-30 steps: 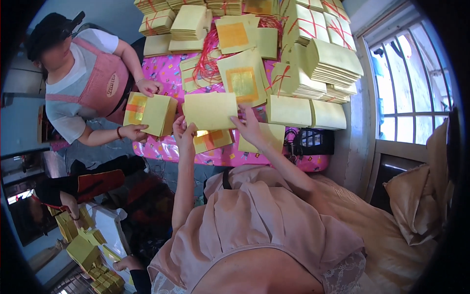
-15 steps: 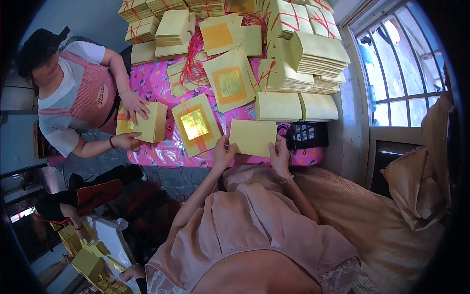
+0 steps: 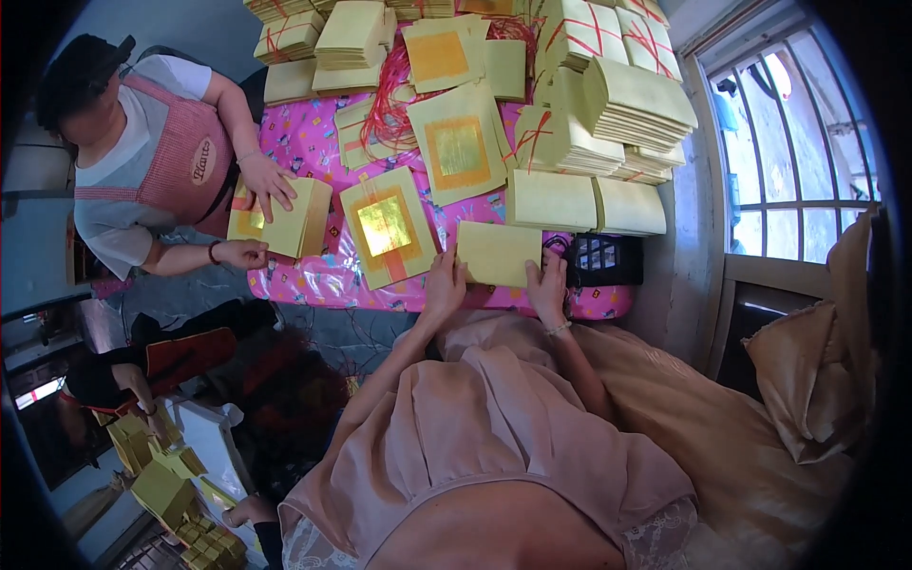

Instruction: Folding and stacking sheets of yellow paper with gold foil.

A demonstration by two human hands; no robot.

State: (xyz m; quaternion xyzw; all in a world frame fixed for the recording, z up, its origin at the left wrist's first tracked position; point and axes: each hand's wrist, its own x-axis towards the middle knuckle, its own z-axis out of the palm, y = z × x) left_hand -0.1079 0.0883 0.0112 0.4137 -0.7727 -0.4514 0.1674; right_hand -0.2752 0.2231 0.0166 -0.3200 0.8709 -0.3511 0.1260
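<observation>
A folded wad of yellow joss paper [image 3: 499, 254] lies level at the near edge of the table, between my two hands. My left hand [image 3: 445, 283] grips its left edge, fingers closed with the thumb along the side. At its right end my right hand [image 3: 547, 285] pinches the lower corner. Just left of the wad lies an open sheet of joss paper [image 3: 423, 239] with an orange border and a gold foil square. Another foil sheet stack [image 3: 483, 128] rests behind it.
Tall stacks of folded yellow paper [image 3: 636, 100] tied with red string stand at the back right. Loose red strings [image 3: 388, 95] lie mid-table. A black basket [image 3: 605, 258] sits at right. On the left, a co-worker presses a thick paper stack [image 3: 302, 217]. A pink patterned cloth [image 3: 328, 275] covers the table.
The view has shifted slightly, so the table appears a little higher and farther right. Both my hands remain on the yellow paper wad. The co-worker's head has tipped lower.
</observation>
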